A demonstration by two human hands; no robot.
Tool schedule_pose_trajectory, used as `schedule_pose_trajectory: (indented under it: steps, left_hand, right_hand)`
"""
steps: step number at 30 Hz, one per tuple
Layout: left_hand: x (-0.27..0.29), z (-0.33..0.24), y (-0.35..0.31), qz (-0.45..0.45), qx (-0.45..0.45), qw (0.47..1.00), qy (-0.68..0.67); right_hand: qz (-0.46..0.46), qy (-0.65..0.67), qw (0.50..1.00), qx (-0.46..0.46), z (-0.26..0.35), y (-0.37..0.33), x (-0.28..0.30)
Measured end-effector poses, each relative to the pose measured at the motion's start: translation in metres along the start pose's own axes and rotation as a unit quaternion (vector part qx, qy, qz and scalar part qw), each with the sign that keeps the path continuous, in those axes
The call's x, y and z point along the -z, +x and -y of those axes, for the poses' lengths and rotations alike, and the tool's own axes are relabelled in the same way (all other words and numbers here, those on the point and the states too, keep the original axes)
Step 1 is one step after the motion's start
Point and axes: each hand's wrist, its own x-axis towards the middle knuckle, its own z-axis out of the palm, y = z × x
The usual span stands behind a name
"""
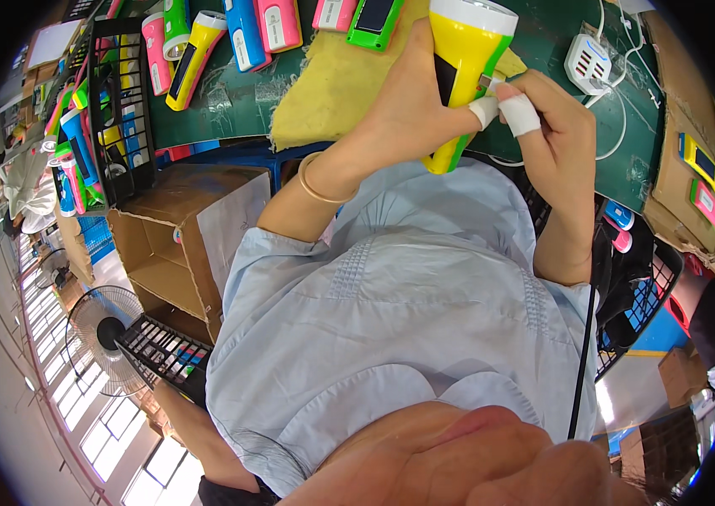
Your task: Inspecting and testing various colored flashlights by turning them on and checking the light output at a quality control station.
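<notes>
My left hand (412,105) is wrapped round a yellow flashlight (469,46) with green sides, a black panel and a white-rimmed head. The flashlight stands nearly upright over the table's near edge, head away from me. White tape covers my left thumb tip. My right hand (556,126), with tape round one finger, pinches a small plug (487,82) with a metal end and white body. Its metal end is against the flashlight's green side; how far it sits in I cannot tell.
Several coloured flashlights (197,59) lie along the far side of the green table (223,110), beside a yellow cloth (324,80). A white multi-port charger (587,64) with cables is at right. Black crates (121,110), a cardboard box (172,219) and a fan (109,333) stand left.
</notes>
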Motion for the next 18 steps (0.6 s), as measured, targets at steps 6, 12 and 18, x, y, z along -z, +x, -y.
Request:
schedule_pose_trajectory:
  steps: [6, 12, 18]
  left_hand:
    - [-0.012, 0.011, -0.001, -0.048, -0.015, 0.997, 0.061]
    - [-0.018, 0.013, 0.009, -0.075, -0.069, 0.990, 0.101]
    - [0.008, 0.006, 0.019, -0.144, 0.205, 0.903, -0.349]
  right_hand:
    - [-0.032, -0.200, 0.979, -0.025, 0.006, 0.000, -0.015]
    - [-0.020, -0.260, 0.964, -0.052, 0.002, 0.007, -0.020]
    - [-0.180, -0.086, 0.977, -0.068, 0.009, -0.009, 0.007]
